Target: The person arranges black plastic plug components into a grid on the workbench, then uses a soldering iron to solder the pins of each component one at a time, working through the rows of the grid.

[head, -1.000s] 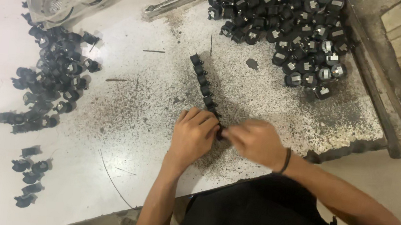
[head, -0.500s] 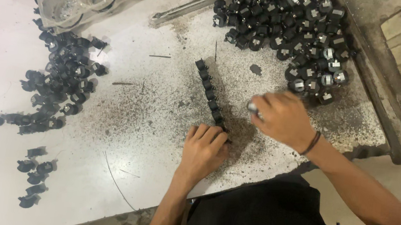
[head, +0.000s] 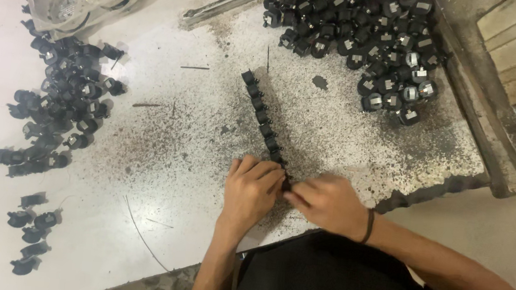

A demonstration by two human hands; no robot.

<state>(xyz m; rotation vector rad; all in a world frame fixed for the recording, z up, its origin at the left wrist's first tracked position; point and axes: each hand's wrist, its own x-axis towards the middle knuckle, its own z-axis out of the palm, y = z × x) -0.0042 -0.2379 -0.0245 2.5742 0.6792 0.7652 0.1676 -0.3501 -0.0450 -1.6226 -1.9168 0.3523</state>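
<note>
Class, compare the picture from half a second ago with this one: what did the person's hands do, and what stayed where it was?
The right hand came back from the pile of black parts with metal tops to the near end of the row of black parts, meeting the left hand there. Whether it holds a part is hidden. The left hand, row and piles stayed put.

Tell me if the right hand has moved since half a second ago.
Yes. The right hand has come back from the heap of black parts to the near end of the row of black parts, meeting the left hand.
</note>
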